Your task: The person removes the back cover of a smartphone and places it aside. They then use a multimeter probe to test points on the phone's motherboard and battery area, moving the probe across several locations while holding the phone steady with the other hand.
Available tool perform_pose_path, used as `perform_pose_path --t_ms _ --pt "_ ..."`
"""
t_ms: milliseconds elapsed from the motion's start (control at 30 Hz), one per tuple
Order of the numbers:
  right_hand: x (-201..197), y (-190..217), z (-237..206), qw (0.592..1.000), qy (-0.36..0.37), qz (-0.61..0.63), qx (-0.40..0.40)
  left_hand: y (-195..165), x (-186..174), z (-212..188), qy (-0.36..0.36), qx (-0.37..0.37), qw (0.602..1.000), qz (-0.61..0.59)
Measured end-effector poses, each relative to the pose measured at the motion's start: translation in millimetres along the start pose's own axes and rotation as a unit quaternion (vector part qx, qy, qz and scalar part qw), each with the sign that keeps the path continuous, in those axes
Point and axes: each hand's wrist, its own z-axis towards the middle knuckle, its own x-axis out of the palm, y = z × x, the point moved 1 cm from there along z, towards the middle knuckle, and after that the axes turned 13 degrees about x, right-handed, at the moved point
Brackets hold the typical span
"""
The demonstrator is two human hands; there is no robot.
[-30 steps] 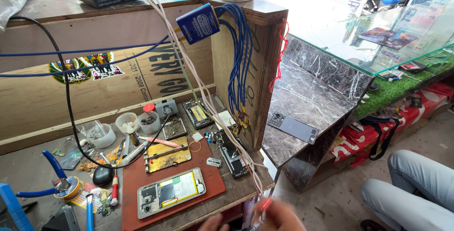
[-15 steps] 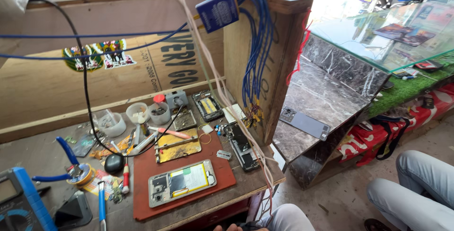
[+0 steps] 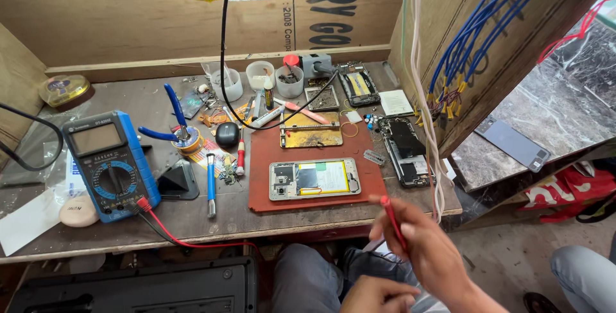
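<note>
At the left of the bench, the blue-cased digital multimeter with round dial [image 3: 109,165] lies flat on the grey worktop [image 3: 192,217], its red test lead wire [image 3: 192,242] running off the front edge toward the lap. Next right, blue-handled pliers [image 3: 173,111] rest on a solder spool, a blue-handled small screwdriver [image 3: 210,188] beside them. Centre, the red-brown rubber work mat [image 3: 263,191] carries the opened smartphone with exposed battery and board [image 3: 314,179], and behind it a gold-coloured metal back plate [image 3: 311,129]. Just off the mat's right edge lies a second opened dark phone [image 3: 406,151]. Low centre, the left hand [image 3: 378,295] sits curled near the knee; whether it grasps anything, cannot tell. Right hand [image 3: 427,249] pinches the red multimeter probe [image 3: 393,222] between thumb and fingers, tip aimed up-left, hovering just off the near right corner of the mat, not touching the phone. Judgement: for a clean probe touch, hold the shaft like a pen, approach the board steeply, land only on one pad, keep the lead clear of the white cables [image 3: 427,127] hanging at the right, and steady the wrist on the table edge.
</note>
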Motion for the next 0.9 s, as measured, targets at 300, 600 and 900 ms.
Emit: perform_pose_path --t_ms 300,600,900 --pt "11 11 86 0.976 -0.102 -0.04 -0.19 25 -17 -17 0.242 0.048 0.955 0.166" --pt "7 -4 122 0.94 -0.192 -0.094 -0.266 -36 -54 -3 0.216 0.055 0.959 0.175" --pt "12 -7 123 0.946 -0.186 -0.097 -0.247 -145 -97 16 0.188 0.147 0.962 0.13"
